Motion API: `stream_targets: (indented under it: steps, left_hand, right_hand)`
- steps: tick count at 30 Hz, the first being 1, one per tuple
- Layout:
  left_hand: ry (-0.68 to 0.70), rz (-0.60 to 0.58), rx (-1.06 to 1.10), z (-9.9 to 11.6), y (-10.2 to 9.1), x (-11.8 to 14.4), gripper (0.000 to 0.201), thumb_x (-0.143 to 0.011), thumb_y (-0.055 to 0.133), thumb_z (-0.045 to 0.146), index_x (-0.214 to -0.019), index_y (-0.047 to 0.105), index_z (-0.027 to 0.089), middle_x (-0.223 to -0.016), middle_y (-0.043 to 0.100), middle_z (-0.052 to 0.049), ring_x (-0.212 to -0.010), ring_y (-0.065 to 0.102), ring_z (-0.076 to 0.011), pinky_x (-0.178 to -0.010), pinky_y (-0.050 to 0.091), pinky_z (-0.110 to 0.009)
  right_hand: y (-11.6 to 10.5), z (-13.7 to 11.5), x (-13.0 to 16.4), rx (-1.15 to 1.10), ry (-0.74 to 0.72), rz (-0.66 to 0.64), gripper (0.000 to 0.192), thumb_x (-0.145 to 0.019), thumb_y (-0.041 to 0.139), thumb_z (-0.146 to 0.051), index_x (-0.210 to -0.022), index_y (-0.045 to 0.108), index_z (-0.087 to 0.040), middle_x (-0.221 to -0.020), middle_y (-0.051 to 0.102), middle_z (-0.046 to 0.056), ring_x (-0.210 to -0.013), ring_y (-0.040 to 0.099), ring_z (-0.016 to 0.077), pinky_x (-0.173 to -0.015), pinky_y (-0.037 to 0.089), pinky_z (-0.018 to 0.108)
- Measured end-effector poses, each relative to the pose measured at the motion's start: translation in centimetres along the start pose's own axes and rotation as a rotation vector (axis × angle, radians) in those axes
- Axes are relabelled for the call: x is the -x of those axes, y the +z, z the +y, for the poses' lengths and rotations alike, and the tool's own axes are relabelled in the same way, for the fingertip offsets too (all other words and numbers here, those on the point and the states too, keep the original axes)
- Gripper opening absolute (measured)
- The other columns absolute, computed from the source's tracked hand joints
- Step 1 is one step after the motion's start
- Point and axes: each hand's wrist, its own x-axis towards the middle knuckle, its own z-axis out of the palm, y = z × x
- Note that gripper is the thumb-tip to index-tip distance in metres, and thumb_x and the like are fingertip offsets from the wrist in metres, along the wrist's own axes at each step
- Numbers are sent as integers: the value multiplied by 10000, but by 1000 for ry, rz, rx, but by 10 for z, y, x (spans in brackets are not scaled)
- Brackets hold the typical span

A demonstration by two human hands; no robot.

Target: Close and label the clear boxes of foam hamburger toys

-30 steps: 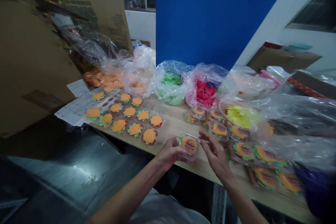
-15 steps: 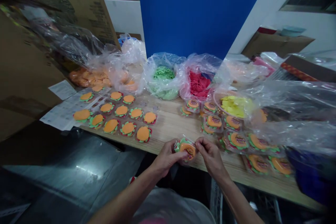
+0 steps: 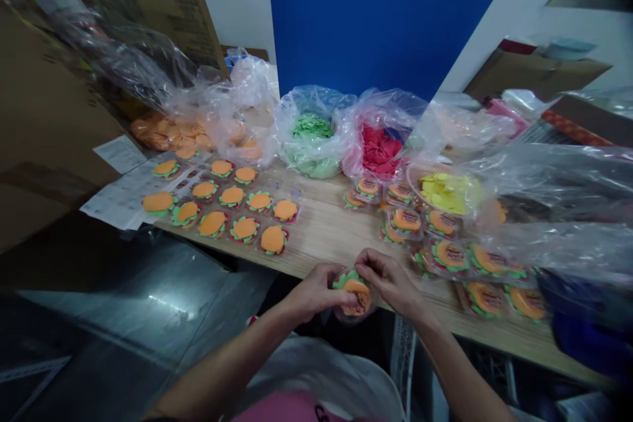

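**Head view: both hands closed on 1 burger-shaped piece at the near table edge**

Head camera shows the left hand (image 3: 316, 291) and right hand (image 3: 390, 280) pinched together on a single burger piece (image 3: 355, 291), orange top with green frill, seemingly in a clear wrapper. Left fingers grip its left side; right fingertips press on its top. The piece is held just off the near edge of the wooden table (image 3: 331, 231), at the middle of that edge.

Toward the table's left end lie about 12 unwrapped burger pieces (image 3: 232, 208) in rows. To the right sit wrapped packs (image 3: 445, 250), several overlapping. Along the far side stand bags of green pieces (image 3: 311, 128), red pieces (image 3: 378, 148) and yellow pieces (image 3: 448, 191).

Judgement: the step in hand appears to be closing or seating the wrapper on the assembled piece. The next move would call for a firm, even pinch that holds the layers aligned, then a clear spot among the packs.
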Motion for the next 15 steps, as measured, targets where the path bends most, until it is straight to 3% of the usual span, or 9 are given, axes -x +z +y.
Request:
stream_targets:
  steps: [5,12,15]
  left_hand:
    - [-32,-20,20,0,0,-1,247,-592,678,232,-816,669,128,-726,641,-24,-643,567,-147,-615,439,-240]
    - [87,172,131,0,11,0,359,-556,729,208,-897,647,132,-799,653,-45,-728,586,-166,-683,460,-264]
    - [181,251,158,-4,15,2,329,-618,687,207,-937,628,149,-857,638,-47,-790,568,-165,-714,459,-261]
  right_hand:
    - [5,5,9,14,9,89,227,-789,504,-352,-642,485,-181,-580,416,-35,-556,377,109,-517,320,220]
    - [22,29,15,-312,15,423,207,-790,531,-357,-680,471,-192,-616,398,-35,-552,374,106,-514,325,218]
    - [24,33,16,-358,34,446,204,-785,542,-352,-677,476,-193,-609,405,-33,-553,384,110,-523,327,224]
